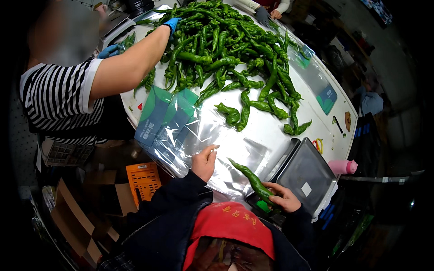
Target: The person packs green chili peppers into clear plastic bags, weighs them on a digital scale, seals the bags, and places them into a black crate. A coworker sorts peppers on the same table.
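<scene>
— Nearest to the camera, what is seen?

— A red apron (233, 221) is seen there, worn over dark clothes. Beyond it, the tabletop (327, 124) is covered in good part by a pile of peppers (221, 49).

— And how far has the work been brought?

— Only to an early point, it may be judged. One green pepper (250, 177) is separated from the others and is held above the near edge of the tabletop, between the clear bags (242, 156) and the dark tray (305, 169). The clear bags are laid flat, and no pepper can be seen inside them. Most peppers are left loose in the pile, where a co-worker's blue-gloved hand (172, 23) is also placed.

— How are the hands held?

— By the right hand (285, 198), the pepper is grasped at its thicker end; the wrist is turned inward, and the thin tip is pointed up and left, toward the clear bags. The left hand (204, 163) is rested at the bags' left part, with the thumb extended and the other fingers curled. Whether the film is pinched by it cannot be told.
</scene>
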`<state>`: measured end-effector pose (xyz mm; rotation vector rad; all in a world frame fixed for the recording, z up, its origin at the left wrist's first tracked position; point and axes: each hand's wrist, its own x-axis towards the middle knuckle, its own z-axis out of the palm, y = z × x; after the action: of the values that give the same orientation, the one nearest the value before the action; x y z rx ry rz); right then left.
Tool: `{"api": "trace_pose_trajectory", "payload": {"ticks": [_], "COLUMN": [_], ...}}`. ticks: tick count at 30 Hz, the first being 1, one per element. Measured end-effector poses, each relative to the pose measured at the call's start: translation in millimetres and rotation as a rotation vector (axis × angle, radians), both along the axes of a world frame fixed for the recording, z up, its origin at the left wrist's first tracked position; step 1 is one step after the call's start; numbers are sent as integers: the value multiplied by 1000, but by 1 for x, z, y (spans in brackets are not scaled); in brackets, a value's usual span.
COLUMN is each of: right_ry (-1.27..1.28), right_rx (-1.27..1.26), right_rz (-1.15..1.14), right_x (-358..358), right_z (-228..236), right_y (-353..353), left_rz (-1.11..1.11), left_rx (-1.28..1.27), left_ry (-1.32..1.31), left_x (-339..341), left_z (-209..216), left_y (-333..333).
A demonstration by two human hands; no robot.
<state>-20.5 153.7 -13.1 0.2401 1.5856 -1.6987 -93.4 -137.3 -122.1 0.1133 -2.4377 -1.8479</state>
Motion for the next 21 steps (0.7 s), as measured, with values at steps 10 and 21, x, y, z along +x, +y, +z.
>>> {"api": "trace_pose_trajectory", "payload": {"ticks": [10,21], "right_ry": [18,575], "right_rx": [-310,-64], "right_rz": [79,349], "right_x": [-25,-69], "right_z": [-83,-122], "right_y": [-98,-165], "left_rz": [-266,-247], "left_rx": [-239,30], "left_ry": [104,136], "left_x": [72,84], "left_z": [55,66], "left_y": [16,5]}}
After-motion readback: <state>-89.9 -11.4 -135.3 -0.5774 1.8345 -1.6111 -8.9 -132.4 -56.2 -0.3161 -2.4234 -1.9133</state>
